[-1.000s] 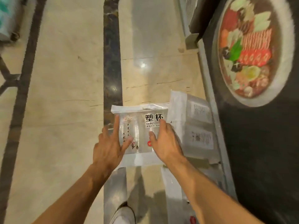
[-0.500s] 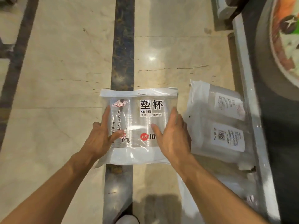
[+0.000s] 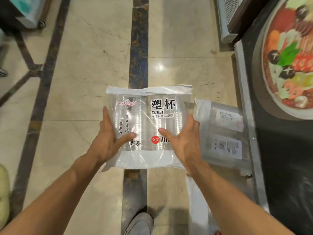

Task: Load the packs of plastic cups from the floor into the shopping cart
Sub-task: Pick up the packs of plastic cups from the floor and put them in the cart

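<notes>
The clear pack of plastic cups is held between both hands above the marble floor, its printed front facing up and its white sealed edges at top and bottom. The left hand grips the pack's left side: the thumb is pressed on the front, and the one finger in view lies straight along the edge. The right hand grips the right side the same way, with its thumb spread across the front near the red label. The pack covers part of the dark stripe set in the floor.

Just to the right a second pack lies flat on the floor, against a dark panel bearing a hot-pot picture. More clear wrapping shows nearer, under the right forearm. A grey shoe stands on the stripe below.
</notes>
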Demonstrator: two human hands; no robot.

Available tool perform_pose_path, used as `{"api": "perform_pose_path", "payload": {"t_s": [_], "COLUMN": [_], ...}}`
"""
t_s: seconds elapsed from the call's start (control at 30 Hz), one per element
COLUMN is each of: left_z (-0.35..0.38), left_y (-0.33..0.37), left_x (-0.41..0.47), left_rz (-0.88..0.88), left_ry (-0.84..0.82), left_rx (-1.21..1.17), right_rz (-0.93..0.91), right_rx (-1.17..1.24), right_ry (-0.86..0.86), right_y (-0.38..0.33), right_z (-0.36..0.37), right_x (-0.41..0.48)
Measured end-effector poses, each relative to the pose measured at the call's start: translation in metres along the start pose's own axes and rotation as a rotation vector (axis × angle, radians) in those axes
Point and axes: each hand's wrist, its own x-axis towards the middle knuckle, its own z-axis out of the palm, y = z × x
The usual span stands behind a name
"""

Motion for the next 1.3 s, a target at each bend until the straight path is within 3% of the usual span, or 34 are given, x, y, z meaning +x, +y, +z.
{"api": "perform_pose_path", "payload": {"t_s": [0.17, 0.37, 0.7, 1.07, 1.3], "left_z": [-0.091, -0.204, -0.352, -0.32, -0.232], "left_y": [0.11, 0.296, 0.572, 0.793, 0.897], "left_x": [-0.047, -0.144, -0.309, -0.39, -0.47], "left_rz": [0.066, 0.148, 0.269, 0.505, 0.763], "left_ry": [0.035, 0.003, -0.053, -0.258, -0.526], "left_rx": [-0.026, -0.062, 0.061, 0.203, 0.277], "right_rz": [-0.005, 0.028, 0.067, 0.171, 0.405], "right_rx": [0.086, 0.201, 0.128, 0.24, 0.335], "right_ry": [0.073, 0.069, 0.166, 0.438, 0.762], "right_y": [-0.103, -0.24, -0.408, -0.398, -0.341], "right_z": [-0.111, -0.279, -0.544, -0.766, -0.821], "right_x": [-0.058, -0.152, -0.309, -0.444, -0.566]}}
